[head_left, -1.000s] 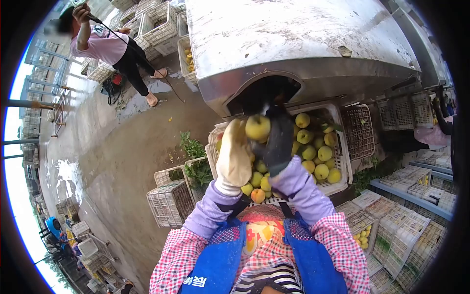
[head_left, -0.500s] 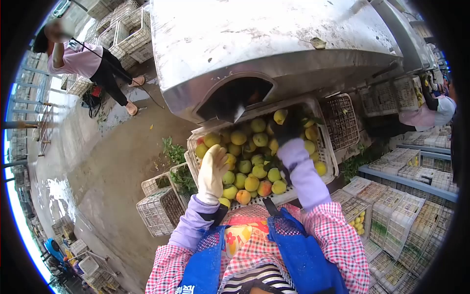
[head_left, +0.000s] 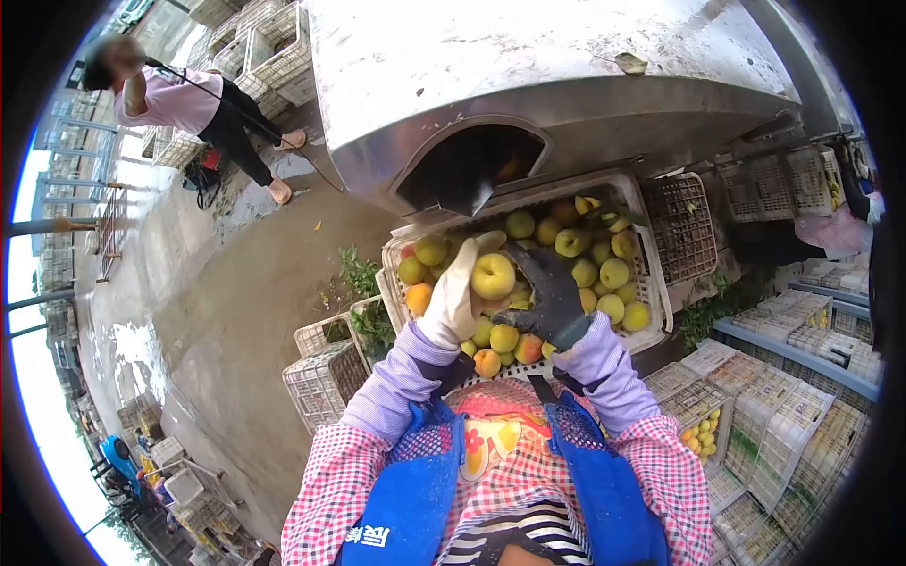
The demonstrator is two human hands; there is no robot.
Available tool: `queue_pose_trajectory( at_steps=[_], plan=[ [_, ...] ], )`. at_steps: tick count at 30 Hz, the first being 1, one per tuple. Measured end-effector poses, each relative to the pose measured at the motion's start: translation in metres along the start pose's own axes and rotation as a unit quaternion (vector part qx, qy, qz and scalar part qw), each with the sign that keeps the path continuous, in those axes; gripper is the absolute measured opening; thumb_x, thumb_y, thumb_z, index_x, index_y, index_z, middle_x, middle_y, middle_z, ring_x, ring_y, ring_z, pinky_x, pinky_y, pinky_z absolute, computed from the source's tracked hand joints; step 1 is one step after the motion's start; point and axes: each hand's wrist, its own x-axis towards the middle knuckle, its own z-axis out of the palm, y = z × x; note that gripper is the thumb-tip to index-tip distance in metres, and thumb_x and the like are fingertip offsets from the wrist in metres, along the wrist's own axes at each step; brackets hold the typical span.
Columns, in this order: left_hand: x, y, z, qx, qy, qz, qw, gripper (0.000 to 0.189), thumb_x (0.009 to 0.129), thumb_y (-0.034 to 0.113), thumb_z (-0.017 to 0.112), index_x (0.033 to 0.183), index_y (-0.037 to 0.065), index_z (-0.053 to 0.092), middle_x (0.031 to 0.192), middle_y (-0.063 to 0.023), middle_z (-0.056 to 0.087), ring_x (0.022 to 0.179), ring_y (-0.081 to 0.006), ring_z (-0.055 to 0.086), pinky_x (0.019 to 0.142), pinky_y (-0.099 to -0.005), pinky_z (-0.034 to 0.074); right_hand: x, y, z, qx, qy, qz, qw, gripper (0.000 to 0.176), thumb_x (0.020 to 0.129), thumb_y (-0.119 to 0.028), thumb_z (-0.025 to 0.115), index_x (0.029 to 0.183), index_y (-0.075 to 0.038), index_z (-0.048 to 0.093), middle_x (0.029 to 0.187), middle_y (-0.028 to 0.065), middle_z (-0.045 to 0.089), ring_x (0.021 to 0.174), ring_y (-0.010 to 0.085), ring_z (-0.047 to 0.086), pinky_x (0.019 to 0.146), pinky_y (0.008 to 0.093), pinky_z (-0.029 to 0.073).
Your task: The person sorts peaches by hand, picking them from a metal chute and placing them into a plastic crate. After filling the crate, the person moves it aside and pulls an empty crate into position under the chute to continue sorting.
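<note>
My left hand [head_left: 457,300], in a pale rubber glove, is closed around a yellow-green peach [head_left: 493,276] lifted over the crate. Facing it, my right hand [head_left: 551,297] wears a black glove. Its fingers and thumb are parted in a C shape, with the fingertips close to the peach's right side. Beneath both hands, a white plastic crate [head_left: 658,283] holds many peaches, mostly yellow-green, some blushed orange. My gloves hide the peaches in the middle.
A metal machine [head_left: 557,104] with a dark outlet [head_left: 472,165] overhangs the crate's far edge. A brown crate [head_left: 681,226] stands to the right, stacked crates [head_left: 764,415] farther right, and white crates [head_left: 326,382] at left. One person [head_left: 203,108] stands at upper left, another [head_left: 830,226] at far right.
My left hand has moved right and now grips a peach. My right hand has come back from the far side of the crate towards it. The view has shifted slightly.
</note>
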Motion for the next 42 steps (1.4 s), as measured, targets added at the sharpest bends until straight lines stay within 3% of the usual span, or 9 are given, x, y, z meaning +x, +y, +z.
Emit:
queue_pose_trajectory(
  at_steps=[3,7,10,18,25,29,31,38,42],
  plan=[
    [-0.006,0.02,0.002,0.023,-0.008,0.001,1.0,0.054,0.107,0.047,0.046,0.135,0.003,0.058,0.119,-0.0124,0.066,0.107,-0.0211,0.066,0.096,-0.0398,0.055,0.001,-0.015,0.012,-0.126,0.136,-0.09,0.978,0.088,0.067,-0.052,0.086,0.138,-0.01,0.058,0.135,0.0169,0.057,0.126,0.041,0.05,0.106,0.0555,0.04],
    [-0.002,0.026,-0.003,0.368,-0.046,0.307,0.877,0.059,0.11,0.046,0.035,0.143,-0.001,0.049,0.127,-0.0152,0.064,0.112,-0.0239,0.065,0.1,-0.0372,0.051,0.026,-0.028,0.025,-0.099,0.19,-0.144,0.966,0.078,0.067,-0.047,0.086,0.128,-0.006,0.06,0.135,0.0174,0.056,0.126,0.0415,0.051,0.106,0.0551,0.041],
    [-0.004,0.047,0.004,0.111,-0.029,0.107,0.988,0.062,0.11,0.049,0.034,0.146,0.0,0.046,0.13,-0.0139,0.063,0.112,-0.0221,0.065,0.101,-0.0369,0.051,0.041,-0.045,0.032,-0.08,0.227,-0.152,0.959,0.071,0.068,-0.043,0.086,0.123,-0.005,0.062,0.134,0.0176,0.057,0.125,0.0419,0.052,0.105,0.0542,0.042],
    [-0.02,0.058,-0.007,0.088,0.122,0.132,0.98,0.068,0.107,0.06,0.031,0.153,0.01,0.04,0.14,-0.012,0.057,0.114,-0.0204,0.062,0.097,-0.0338,0.05,0.119,-0.027,0.038,-0.24,0.276,-0.179,0.913,0.061,0.072,-0.038,0.085,0.118,-0.004,0.063,0.119,0.0193,0.062,0.109,0.0404,0.061,0.097,0.052,0.049],
    [0.01,-0.01,-0.05,0.169,0.189,0.172,0.952,0.053,0.106,0.039,0.051,0.145,0.003,0.05,0.134,-0.0126,0.062,0.107,-0.0236,0.065,0.093,-0.0332,0.051,0.148,-0.029,0.014,-0.017,0.151,-0.02,0.988,0.063,0.083,-0.033,0.081,0.134,-0.003,0.058,0.125,0.0218,0.064,0.113,0.0375,0.063,0.097,0.0483,0.051],
    [0.031,-0.031,-0.038,0.53,0.094,0.254,0.804,0.041,0.091,0.013,0.06,0.129,-0.003,0.061,0.122,-0.026,0.065,0.114,-0.0397,0.064,0.1,-0.0405,0.05,0.067,0.057,-0.047,-0.032,0.14,-0.02,0.989,0.044,0.086,-0.028,0.076,0.122,-0.004,0.068,0.122,0.0173,0.07,0.107,0.0339,0.069,0.094,0.0419,0.054],
    [0.048,-0.047,-0.036,0.676,0.032,0.296,0.674,0.052,0.09,0.016,0.061,0.14,0.003,0.055,0.14,-0.0216,0.057,0.126,-0.0371,0.056,0.103,-0.044,0.049,0.026,0.122,-0.064,-0.16,0.119,0.135,0.971,0.041,0.083,-0.025,0.075,0.119,-0.006,0.07,0.122,0.0172,0.069,0.111,0.0352,0.067,0.097,0.0431,0.054],
    [0.125,-0.092,-0.046,0.908,-0.108,0.258,0.311,0.072,0.086,0.037,0.07,0.152,0.023,0.044,0.161,-0.009,0.031,0.137,-0.0328,0.038,0.103,-0.051,0.046,-0.003,0.199,-0.016,-0.268,0.056,0.035,0.961,0.068,0.072,-0.018,0.08,0.136,-0.009,0.057,0.133,0.0201,0.061,0.126,0.0394,0.056,0.107,0.0456,0.046],
    [0.124,-0.082,-0.064,0.872,-0.071,0.376,0.305,0.062,0.089,0.044,0.066,0.146,0.027,0.049,0.151,-0.0089,0.041,0.124,-0.0356,0.048,0.099,-0.0508,0.047,0.004,0.189,-0.013,-0.239,0.037,0.097,0.965,0.079,0.072,-0.016,0.08,0.144,-0.01,0.051,0.14,0.0192,0.057,0.131,0.0399,0.052,0.11,0.0471,0.044]
  ],
)
